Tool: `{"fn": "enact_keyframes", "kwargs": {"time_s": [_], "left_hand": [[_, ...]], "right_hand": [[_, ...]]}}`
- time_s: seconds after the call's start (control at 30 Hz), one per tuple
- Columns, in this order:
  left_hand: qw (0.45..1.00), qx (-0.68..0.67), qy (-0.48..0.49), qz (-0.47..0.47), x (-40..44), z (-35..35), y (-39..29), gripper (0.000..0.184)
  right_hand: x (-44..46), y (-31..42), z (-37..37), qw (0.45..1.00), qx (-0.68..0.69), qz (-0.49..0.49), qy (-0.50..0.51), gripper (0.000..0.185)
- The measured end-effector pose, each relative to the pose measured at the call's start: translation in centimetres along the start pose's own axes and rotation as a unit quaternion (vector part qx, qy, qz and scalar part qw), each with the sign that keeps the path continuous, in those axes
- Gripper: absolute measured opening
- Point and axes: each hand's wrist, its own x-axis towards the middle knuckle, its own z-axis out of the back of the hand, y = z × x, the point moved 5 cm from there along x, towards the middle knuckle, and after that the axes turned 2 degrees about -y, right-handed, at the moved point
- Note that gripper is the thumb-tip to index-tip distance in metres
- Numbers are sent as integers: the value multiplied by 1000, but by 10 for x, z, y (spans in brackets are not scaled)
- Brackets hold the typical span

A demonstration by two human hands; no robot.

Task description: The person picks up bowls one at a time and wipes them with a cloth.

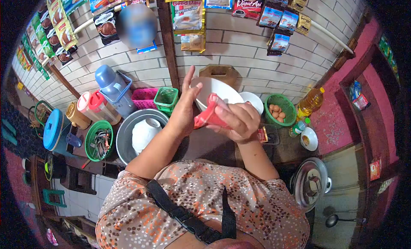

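A white bowl (220,89) is tilted up in front of me at the middle of the counter. My left hand (185,105) grips its left side, with the thumb by the rim and a finger pointing up. Bunched in my right hand (239,120) is a red cloth (212,114), held at the bowl's near edge; part of it is hidden by the fingers. Beyond the bowl, a wooden board (220,72) leans on the wall. A white plate or bowl (255,102) shows partly behind my right hand.
Left stand a metal basin (121,142) with white bowls, a green basket (88,152) of utensils, and a blue thermos (112,86). Right are a green basket (292,110) of eggs, an oil bottle (311,103), a small bowl (314,140) and a lidded pot (302,197). Sachets (188,17) hang above.
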Motion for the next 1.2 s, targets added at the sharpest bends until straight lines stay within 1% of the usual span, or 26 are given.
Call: {"fn": "enact_keyframes", "kwargs": {"time_s": [0.03, 0.07, 0.1, 0.13, 0.17, 0.23, 0.27, 0.3, 0.37, 0.4, 0.43, 0.5, 0.53, 0.57, 0.63, 0.7, 0.8, 0.87, 0.9, 0.97, 1.0, 1.03, 1.1, 1.13, 1.17, 1.2], "left_hand": [[1000, 2, 1, 2, 2, 4, 3, 72], [994, 72, 16, -80, 5, 10, 0, 69], [976, 141, 32, -161, 6, 11, -6, 68], [972, 143, 15, -187, 6, 14, -8, 65], [972, 143, 16, -187, 8, 16, -6, 65], [953, 169, 12, -252, 3, 14, -11, 62], [945, 177, 13, -275, -1, 13, -13, 59], [945, 179, 13, -273, -1, 15, -12, 59], [946, 180, -7, -271, -1, 22, -8, 57], [956, 138, -1, -258, -2, 21, -5, 56], [957, 143, 4, -251, -2, 22, -1, 56], [967, 94, 16, -236, -2, 26, 8, 56], [968, 99, 21, -228, -3, 25, 11, 56], [967, 108, 28, -229, -4, 23, 12, 57], [966, 119, 38, -225, -6, 20, 14, 57], [960, 123, 57, -244, -7, 16, 13, 58], [961, 126, 63, -239, -6, 15, 14, 59], [961, 126, 63, -238, -8, 13, 16, 59], [960, 126, 62, -241, -9, 11, 17, 59], [966, 107, 60, -228, -8, 17, 25, 60], [971, 87, 55, -216, -7, 17, 25, 60], [971, 89, 55, -214, -8, 16, 24, 60], [987, 13, 31, -157, -7, 18, 25, 67], [986, 9, 23, -167, -2, 24, 27, 70], [986, 9, 19, -163, -1, 25, 28, 70], [986, -17, 33, -163, -2, 21, 26, 67]], "right_hand": [[-3, -1, -1, 1000, -1, -2, -1, 57], [-8, 0, -6, 999, 18, 24, 16, 56], [-11, 2, -9, 997, 37, 50, 34, 55], [-11, 5, -11, 996, 75, 10, 55, 54], [-13, 8, -15, 996, 75, 9, 54, 54], [-23, 1, -29, 969, 202, -106, 99, 54], [-29, 0, -34, 953, 212, -146, 162, 52], [-29, -1, -33, 952, 213, -148, 161, 52], [-33, -5, -39, 938, 165, -162, 259, 54], [-38, -9, -39, 926, 164, -170, 294, 55], [-42, -14, -39, 926, 165, -179, 289, 55], [-51, -21, -43, 927, 135, -152, 315, 50], [-54, -22, -45, 931, 123, -149, 310, 41], [-55, -24, -46, 931, 122, -159, 307, 41], [-57, -24, -48, 928, 101, -149, 327, 34], [-63, -22, -52, 936, 97, -149, 305, 32], [-60, -14, -58, 943, 90, -166, 273, 33], [-61, -16, -61, 936, 48, -244, 247, 36], [-60, -12, -63, 936, 47, -247, 246, 36], [-59, -7, -60, 899, 179, -364, 164, 37], [-52, -1, -56, 900, 209, -353, 146, 33], [-51, -2, -54, 899, 210, -356, 146, 33], [-50, 2, -49, 916, 205, -296, 179, 26], [-48, 1, -47, 920, 209, -286, 166, 20], [-46, -2, -44, 918, 211, -289, 170, 20], [-43, -5, -39, 938, 144, -259, 180, 19]]}}
